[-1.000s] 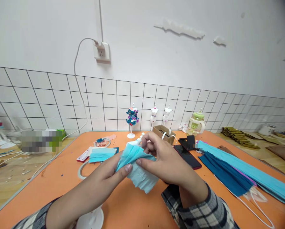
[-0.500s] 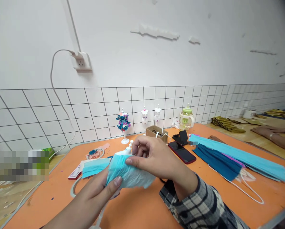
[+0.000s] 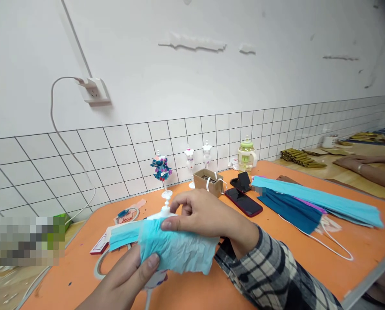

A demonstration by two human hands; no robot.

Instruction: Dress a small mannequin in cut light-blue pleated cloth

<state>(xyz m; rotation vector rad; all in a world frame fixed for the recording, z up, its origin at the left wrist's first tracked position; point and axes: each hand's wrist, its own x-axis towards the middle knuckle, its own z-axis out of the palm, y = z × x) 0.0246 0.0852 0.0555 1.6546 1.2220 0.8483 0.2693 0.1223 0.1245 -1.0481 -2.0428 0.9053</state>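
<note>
While the head view gives the only record, it shows both hands close together over the orange worktop [image 3: 186,297]. Left hand [image 3: 130,273]: closed around the torso of a small white plastic mannequin [image 3: 161,212], thumb pressing a thin, crinkled light-blue cloth [image 3: 187,252] to its front. Right hand [image 3: 201,213]: narrow, thumb on the cloth's upper edge beside the mannequin's neck, other fingers curled in. The cloth lies across the mannequin's chest, its free end hanging out beneath the right hand.

Risks (judged): if the left thumb eases, the cloth may slide or lose its alignment; a hard pull at the edge could tear such thin material; uneven pressure could twist the mannequin in the grip.

Unclear: left fingers hidden behind the cloth; right fingertips' contact uncertain; mannequin's torso mostly covered; its white stand [image 3: 148,297] cut off by the lower border.
</note>
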